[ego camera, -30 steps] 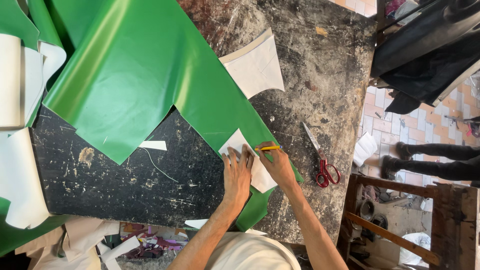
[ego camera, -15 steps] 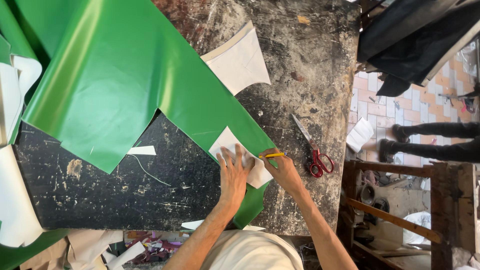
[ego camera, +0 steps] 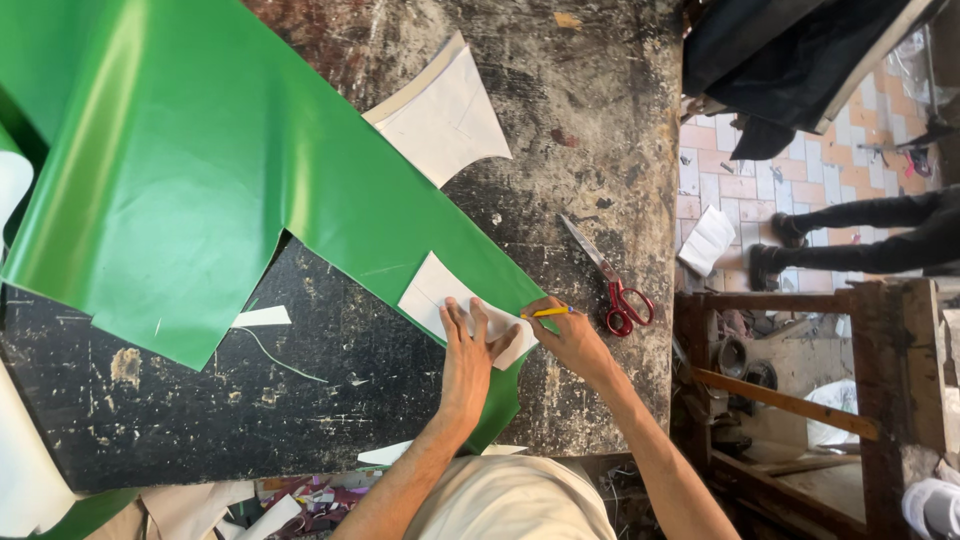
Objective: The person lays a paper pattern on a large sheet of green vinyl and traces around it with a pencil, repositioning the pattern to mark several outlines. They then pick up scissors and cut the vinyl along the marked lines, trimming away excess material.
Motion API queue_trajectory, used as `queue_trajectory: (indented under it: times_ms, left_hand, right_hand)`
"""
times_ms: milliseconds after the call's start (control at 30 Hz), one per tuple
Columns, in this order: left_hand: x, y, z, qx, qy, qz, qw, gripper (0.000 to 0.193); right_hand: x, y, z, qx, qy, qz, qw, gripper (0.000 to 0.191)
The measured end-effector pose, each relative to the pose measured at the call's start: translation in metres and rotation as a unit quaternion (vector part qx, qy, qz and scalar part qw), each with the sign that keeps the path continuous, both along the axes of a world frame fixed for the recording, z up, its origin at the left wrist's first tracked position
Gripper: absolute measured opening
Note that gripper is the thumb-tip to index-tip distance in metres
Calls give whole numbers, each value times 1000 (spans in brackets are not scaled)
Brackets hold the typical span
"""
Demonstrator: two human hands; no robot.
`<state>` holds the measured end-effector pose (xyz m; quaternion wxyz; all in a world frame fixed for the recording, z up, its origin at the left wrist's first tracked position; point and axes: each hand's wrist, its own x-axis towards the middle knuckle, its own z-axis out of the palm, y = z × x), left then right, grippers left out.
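Here, left hand (ego camera: 468, 352) pressing white template (ego camera: 440, 292), right hand (ego camera: 572, 338) gripping yellow pencil (ego camera: 551, 312)

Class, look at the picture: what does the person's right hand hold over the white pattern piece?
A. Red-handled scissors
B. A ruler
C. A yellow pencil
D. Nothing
C. The right hand grips a yellow pencil at the edge of the white pattern piece, which the left hand presses flat on the green sheet; the red-handled scissors lie untouched on the table.
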<state>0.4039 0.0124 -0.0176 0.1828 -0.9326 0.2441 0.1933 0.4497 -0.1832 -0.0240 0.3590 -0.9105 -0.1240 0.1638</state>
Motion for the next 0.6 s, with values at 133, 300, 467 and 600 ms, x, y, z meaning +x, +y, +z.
queue_trajectory:
  times_ms: [133,300,467,600]
  left_hand:
    - [3,-4,-1,-2,-17,0,1000,84]
    - [10,-16,-4,12,-1,-26,1000,92]
    - [20,-27,-12,45,-22,-35,998,94]
    - [25,-32,-24,47,-32,-32,998,90]
  right_hand:
    - [-4,-9,6,2,26,-27,999,21]
    - [-7,-24,10,-14,37,-25,999,20]
    - [-12,-39,11,-13,8,-16,1000,20]
    - [-16,-50,13,-20,-2,-25,999,19]
